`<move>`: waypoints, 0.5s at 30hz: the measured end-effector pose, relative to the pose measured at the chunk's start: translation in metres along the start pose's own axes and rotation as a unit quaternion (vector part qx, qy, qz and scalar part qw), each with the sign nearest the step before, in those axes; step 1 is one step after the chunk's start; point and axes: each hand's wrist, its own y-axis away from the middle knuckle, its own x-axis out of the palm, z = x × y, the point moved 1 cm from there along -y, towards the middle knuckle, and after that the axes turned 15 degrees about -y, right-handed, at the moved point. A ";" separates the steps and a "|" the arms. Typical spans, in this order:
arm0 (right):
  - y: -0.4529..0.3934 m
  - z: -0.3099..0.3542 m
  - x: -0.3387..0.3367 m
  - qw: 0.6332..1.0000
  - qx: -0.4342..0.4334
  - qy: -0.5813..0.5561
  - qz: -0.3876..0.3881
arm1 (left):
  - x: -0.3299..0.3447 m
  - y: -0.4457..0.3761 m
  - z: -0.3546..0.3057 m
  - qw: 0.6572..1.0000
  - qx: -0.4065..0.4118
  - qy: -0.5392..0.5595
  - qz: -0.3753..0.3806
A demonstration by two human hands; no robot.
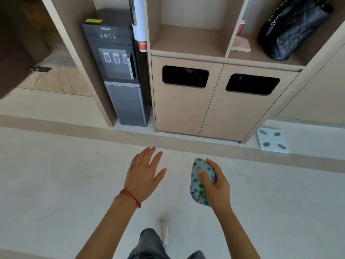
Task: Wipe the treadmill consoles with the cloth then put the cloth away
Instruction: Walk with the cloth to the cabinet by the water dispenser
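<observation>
Wooden shelves (188, 40) stood ahead, no treadmill visible. Right hand (214, 184) gripped the bunched cloth (198, 182); left hand (143, 172) hung spread, empty. Best shelve it flat.

Single wide-angle view from head height, tilted forward and down over pale floor (56, 184). Faces a wooden cabinet wall (188, 109) at the far side, water dispenser (119, 71) far left, bathroom scale (272, 140) far right. Forearms enter from the near edge.
</observation>
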 end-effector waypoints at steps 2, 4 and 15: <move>-0.034 0.008 0.011 1.000 0.000 0.000 -0.007 | 0.004 -0.041 0.013 1.000 0.009 -0.005 -0.007; -0.067 0.015 0.020 1.000 0.005 -0.005 -0.013 | 0.009 -0.078 0.023 1.000 0.011 -0.007 -0.003; -0.257 0.028 0.040 0.999 -0.006 0.002 -0.031 | 0.060 -0.264 0.037 1.000 0.020 -0.003 0.011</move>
